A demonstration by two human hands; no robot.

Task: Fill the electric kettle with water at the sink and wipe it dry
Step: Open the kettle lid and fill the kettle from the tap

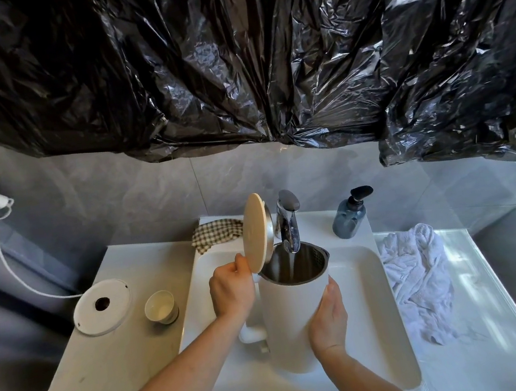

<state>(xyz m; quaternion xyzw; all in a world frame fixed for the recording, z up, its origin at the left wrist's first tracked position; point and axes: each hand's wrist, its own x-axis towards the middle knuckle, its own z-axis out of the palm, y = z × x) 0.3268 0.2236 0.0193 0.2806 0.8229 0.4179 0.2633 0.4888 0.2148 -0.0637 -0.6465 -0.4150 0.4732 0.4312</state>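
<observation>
The white kettle (292, 319) is held over the sink (378, 304), right under the tap (288, 224), and a stream of water is seen running from the spout into its open steel inside. Its round lid (254, 233) is tipped up at 11 o'clock of the opening. The left hand (232, 290) is curled at the lid's lower edge, by the top of the handle; whether the lid or the handle is gripped cannot be told. The right hand (328, 318) is pressed flat against the kettle's right wall, fingers straight. On the counter (93, 377), the kettle base (102, 306) and a small cup (161, 307) are seen at 9 o'clock of the kettle. A checked cloth (214, 234) is bunched at 11 o'clock, a soap bottle (350, 215) stands at 1 o'clock, and a white towel (419, 282) is crumpled at 3 o'clock.
</observation>
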